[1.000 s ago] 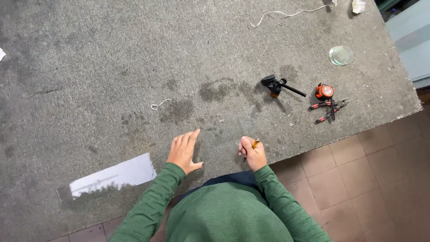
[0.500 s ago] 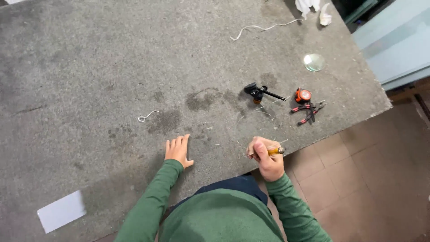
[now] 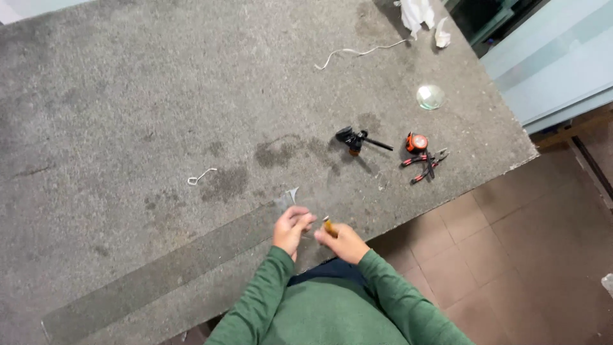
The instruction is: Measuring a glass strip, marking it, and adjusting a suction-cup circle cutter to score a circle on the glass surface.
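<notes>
The left hand (image 3: pixel 290 229), lying flat on the table (image 3: pixel 128 115) half a second ago, has lifted and now pinches a clear strip (image 3: pixel 288 195) at the table edge. The right hand (image 3: pixel 341 241) is curled round a small yellow tool (image 3: pixel 329 225), now just beside the left. The white paper has left view. A black clamp (image 3: pixel 355 139) and pliers (image 3: pixel 424 164) lie well apart.

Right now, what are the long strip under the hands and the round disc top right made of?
Long strip: looks like clear glass or plastic, smooth; the grey table shows through darker, one corner glints. Round disc: likely clear glass or plastic, pale green tint, glossy.
</notes>
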